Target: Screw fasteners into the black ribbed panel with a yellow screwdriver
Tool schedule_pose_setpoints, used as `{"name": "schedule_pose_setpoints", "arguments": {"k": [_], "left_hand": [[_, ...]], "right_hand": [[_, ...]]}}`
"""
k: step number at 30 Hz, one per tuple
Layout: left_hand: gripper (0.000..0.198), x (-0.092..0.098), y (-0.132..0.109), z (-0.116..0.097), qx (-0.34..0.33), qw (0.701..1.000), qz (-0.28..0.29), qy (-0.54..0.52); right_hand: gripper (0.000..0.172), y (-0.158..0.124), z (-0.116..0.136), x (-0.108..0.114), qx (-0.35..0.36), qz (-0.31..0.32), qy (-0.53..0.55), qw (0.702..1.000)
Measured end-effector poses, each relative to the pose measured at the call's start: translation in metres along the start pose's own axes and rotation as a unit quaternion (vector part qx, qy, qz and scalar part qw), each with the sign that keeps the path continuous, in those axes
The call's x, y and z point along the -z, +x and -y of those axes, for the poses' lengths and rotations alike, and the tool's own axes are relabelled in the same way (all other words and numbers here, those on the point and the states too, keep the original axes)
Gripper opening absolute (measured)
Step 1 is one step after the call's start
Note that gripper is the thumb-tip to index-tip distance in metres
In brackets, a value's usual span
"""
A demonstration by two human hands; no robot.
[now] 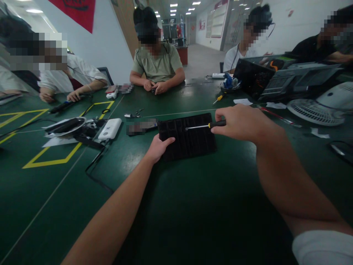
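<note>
My left hand (161, 146) grips the left edge of a flat black panel (197, 143) with raised ribs, its thumb lying on top. The panel is tilted over the green table. In my right hand (237, 123) is a screwdriver (198, 127) with a black and yellow handle, fingers closed around the handle. Its metal shaft points left across the panel, and a small roundish bit shows at the tip; I cannot tell whether the tip touches the panel.
Left of me are a white power bank (110, 129), cables and yellow tape outlines (52, 162). A white fan (317, 106) and a computer case (300, 81) stand at right. A yellow screwdriver (218, 98) lies farther back. Several people sit around the table (176, 206).
</note>
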State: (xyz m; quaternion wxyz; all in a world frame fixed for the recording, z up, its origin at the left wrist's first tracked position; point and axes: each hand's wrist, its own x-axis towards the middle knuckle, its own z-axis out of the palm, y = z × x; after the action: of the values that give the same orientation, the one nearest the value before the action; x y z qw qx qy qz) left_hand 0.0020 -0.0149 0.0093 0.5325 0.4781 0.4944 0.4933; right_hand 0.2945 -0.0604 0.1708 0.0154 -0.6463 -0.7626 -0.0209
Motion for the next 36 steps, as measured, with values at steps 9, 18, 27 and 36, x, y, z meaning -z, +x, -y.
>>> {"name": "schedule_pose_setpoints", "arguments": {"k": [9, 18, 27, 36], "left_hand": [[0.045, 0.0001, 0.0004, 0.0017, -0.001, 1.0, -0.006, 0.002], [0.049, -0.0004, -0.0005, -0.0001, 0.002, 1.0, -0.008, 0.004], [0.047, 0.001, 0.0005, 0.0008, 0.003, 1.0, -0.004, 0.002], [0.047, 0.0016, 0.0018, 0.0033, -0.001, 1.0, -0.002, -0.001]], "right_hand": [[0.023, 0.0015, -0.0051, -0.0013, 0.02, -0.015, 0.009, 1.0], [0.025, 0.0002, -0.002, 0.0007, 0.02, -0.023, 0.032, 0.999], [0.028, -0.0005, -0.0012, 0.0026, 0.02, -0.013, 0.024, 0.999], [0.029, 0.0007, -0.002, 0.0011, 0.028, 0.001, 0.024, 0.999]]}}
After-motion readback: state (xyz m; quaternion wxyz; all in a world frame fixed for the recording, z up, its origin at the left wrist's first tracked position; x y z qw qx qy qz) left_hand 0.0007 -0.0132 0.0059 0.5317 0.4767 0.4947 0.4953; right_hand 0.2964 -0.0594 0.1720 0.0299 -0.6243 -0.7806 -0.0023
